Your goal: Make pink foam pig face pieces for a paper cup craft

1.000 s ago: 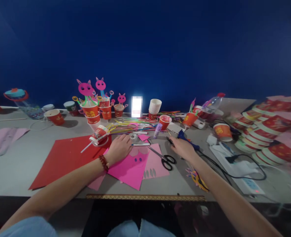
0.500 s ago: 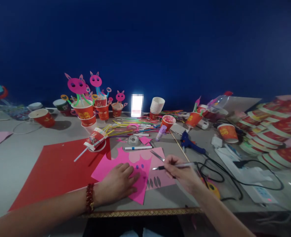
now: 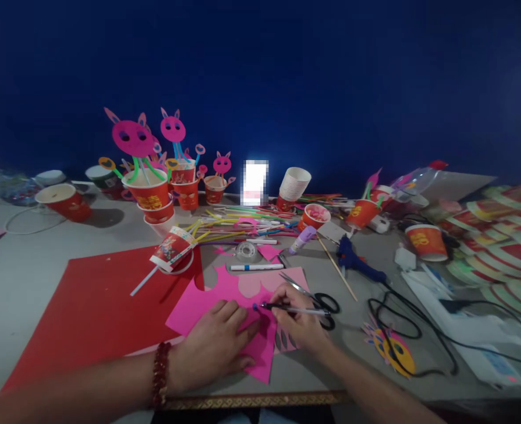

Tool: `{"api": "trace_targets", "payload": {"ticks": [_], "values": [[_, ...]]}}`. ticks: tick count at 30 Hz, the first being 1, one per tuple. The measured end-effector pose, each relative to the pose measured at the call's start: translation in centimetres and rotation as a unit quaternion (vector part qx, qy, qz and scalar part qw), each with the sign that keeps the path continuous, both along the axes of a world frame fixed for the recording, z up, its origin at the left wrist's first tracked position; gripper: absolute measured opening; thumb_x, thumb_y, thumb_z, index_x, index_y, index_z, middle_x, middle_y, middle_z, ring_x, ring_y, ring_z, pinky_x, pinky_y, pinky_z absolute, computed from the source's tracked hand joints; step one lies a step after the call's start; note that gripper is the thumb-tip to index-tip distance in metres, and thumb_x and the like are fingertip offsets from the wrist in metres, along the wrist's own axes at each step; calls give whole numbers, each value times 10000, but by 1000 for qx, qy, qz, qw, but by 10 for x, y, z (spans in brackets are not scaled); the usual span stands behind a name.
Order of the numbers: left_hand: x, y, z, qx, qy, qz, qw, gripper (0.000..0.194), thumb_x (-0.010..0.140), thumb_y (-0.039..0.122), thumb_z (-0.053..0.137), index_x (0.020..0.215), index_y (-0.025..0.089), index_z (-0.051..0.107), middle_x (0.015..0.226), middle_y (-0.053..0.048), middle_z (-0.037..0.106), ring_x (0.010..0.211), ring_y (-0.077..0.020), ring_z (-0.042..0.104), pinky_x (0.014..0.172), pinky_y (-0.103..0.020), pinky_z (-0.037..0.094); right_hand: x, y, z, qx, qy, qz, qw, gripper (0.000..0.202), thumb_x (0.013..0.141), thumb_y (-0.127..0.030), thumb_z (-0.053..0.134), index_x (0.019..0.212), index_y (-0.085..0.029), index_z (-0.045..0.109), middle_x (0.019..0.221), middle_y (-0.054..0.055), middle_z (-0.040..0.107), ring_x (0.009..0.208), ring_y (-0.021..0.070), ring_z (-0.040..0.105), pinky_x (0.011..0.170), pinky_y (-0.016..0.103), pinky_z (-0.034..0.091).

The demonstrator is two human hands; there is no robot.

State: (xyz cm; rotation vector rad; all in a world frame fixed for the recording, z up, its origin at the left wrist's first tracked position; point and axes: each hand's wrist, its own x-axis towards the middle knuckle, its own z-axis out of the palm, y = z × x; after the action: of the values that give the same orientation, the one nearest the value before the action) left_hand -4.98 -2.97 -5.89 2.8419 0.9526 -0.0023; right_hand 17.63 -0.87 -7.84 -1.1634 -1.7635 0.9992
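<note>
1. Right hand has shifted left since the earlier frame, bringing the pen over the magenta sheet, lower centre.
2. Pressing that sheet, the left hand lies flat, its grip open; steady pressure near the tip would prevent slipping.
3. Right grip pinches the pen beside blue ovals; light, short strokes look best.
4. Red sheet spreads lower left; scissors, right of centre, crowd the pen hand.
5. Marker sits above.
</note>
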Motion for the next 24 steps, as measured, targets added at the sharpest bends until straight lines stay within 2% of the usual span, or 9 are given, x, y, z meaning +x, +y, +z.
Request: {"api": "trace_targets", "payload": {"ticks": [4,7,13,20,24], "values": [[-2,1,4,-33,-5,7,999,627,899,570,598,1394,213,453,1166,-75,593,1046,-289,521,905,-439,458,3,-2,-2,41,-9,-30,999,100,778,-141,530,729,-212,579,645,-19,558,573,147,517,532,252,392],[-3,2,5,-53,1,6,999,613,915,559,579,1391,192,463,1174,-83,592,1059,-291,521,912,-437,462,5,-1,0,55,2,-45,997,138,752,-128,515,651,-215,546,590,-29,517,532,137,479,505,246,362],[-4,3,2,-59,4,9,998,629,924,574,554,1419,198,456,1183,-96,592,1085,-288,511,934,-438,441,4,-1,3,16,-11,-1,1000,146,739,-128,486,632,-213,536,533,-47,479,481,119,434,477,236,326],[-3,3,0,-48,-6,11,999,610,924,586,547,1383,186,496,1159,-94,599,1084,-285,511,926,-432,435,-2,-1,13,15,-51,7,999,153,740,-135,472,618,-214,517,534,-46,487,485,114,446,493,232,333],[-4,2,-2,-43,-12,8,999,597,929,580,542,1373,183,500,1165,-90,601,1082,-294,518,913,-439,437,-2,0,14,12,-57,13,998,148,751,-150,475,625,-218,515,531,-46,476,489,119,449,495,234,334]]}}
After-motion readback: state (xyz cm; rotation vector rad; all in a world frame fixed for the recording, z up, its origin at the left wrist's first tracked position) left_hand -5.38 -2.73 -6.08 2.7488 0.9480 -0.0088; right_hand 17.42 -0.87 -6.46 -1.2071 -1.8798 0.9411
